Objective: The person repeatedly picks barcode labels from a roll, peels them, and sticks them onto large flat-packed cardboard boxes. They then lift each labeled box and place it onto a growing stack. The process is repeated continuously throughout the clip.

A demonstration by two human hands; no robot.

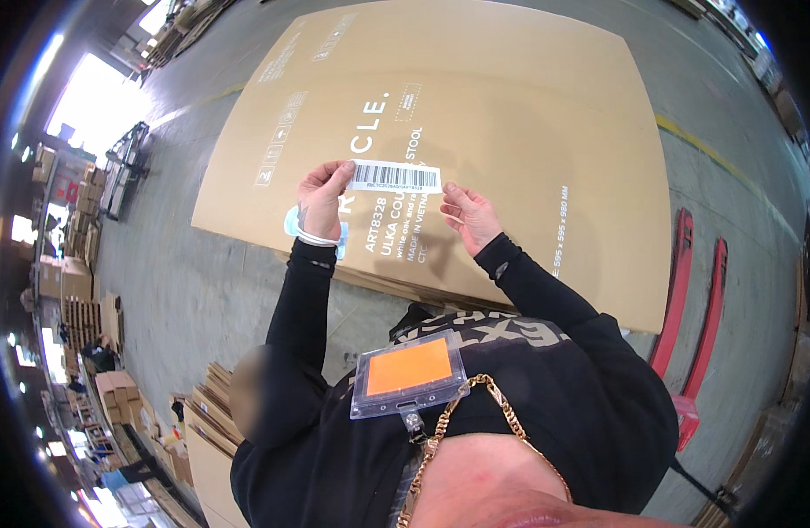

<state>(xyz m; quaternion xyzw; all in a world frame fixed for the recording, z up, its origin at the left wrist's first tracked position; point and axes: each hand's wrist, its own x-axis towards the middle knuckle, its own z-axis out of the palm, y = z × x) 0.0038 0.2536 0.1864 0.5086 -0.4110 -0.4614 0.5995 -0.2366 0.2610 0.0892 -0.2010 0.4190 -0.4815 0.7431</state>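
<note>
A white barcode label (394, 177) is stretched flat between my two hands, above a large brown cardboard box (510, 114) with white print. My left hand (321, 198) pinches the label's left end between thumb and fingers. At the label's right end, my right hand (472, 218) has its fingertips closed on the very edge, its other fingers curled. A white band (318, 239) circles my left wrist, with light blue and white material (292, 222) beside it. The box lies broad side up in front of me, and further cardboard layers (396, 286) show under its near edge.
Red pallet jack forks (706, 321) lie on the grey floor (748, 264) right of the box. Flattened cardboard (213, 409) leans at my lower left. Stacked cartons (86, 207) and a metal cart (123, 172) stand farther left. A yellow line (700, 141) crosses the floor.
</note>
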